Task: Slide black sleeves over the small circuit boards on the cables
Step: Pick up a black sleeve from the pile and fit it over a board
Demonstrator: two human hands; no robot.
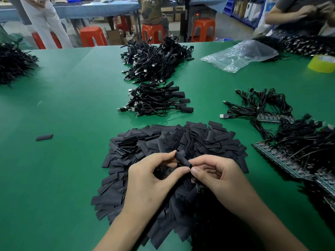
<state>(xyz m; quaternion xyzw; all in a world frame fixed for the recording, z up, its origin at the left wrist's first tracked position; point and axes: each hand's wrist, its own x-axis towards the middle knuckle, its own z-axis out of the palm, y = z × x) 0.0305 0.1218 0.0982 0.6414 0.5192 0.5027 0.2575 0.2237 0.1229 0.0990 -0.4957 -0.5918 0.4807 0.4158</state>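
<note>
A sleeve is being pinched by the left hand right above the pile, spares being kept close. The cable is being gripped by the right hand, board just below the sleeve, probably being lined up.

lighting is bright, even and diffuse, thrown from overhead; no hard shadows are cast. only faint soft shadows are seen under the left hand and right hand. the sleeve pinched between the hands is slightly smeared. the green worktop is rendered saturated, with a paler sheen at far left. glare is caught on the clear plastic bag. the sleeve pile and cable heap are crushed to near-solid black, and detail is lost. wide-angle distortion is marked: the worktop's far edge is bowed, corners are stretched. motion blur is noted on the person at top right; the background is soft.
</note>
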